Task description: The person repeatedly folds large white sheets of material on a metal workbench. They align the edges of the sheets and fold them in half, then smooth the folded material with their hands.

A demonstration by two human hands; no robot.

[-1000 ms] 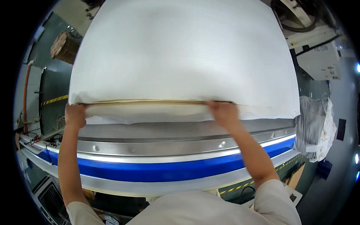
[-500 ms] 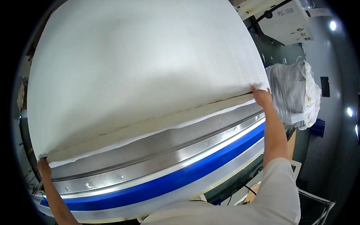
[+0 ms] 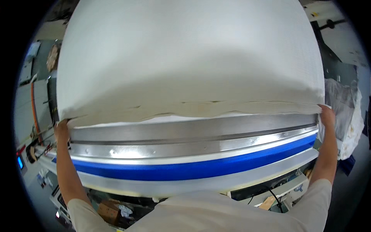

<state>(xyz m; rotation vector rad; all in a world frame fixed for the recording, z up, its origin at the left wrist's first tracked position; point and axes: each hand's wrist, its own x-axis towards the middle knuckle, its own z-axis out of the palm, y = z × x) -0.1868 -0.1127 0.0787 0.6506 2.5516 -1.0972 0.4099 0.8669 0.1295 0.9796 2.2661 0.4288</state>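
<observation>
Head view: the left hand point(image 3: 62, 130) and right hand point(image 3: 327, 115) seem to pinch opposite near corners of the white sheeting point(image 3: 189, 50) (fingertips partly hidden), which lies spread beyond the metal ledge point(image 3: 193, 132). Aligning its near edge looks like the step in hand; the next move calls for even tension.

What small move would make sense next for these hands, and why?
Perhaps a gentle outward pull by the left hand and right hand, to even out the near edge of the white sheet. They hold that edge at opposite ends, yet between them it looks wavy above the metal strip rather than straight.
</observation>
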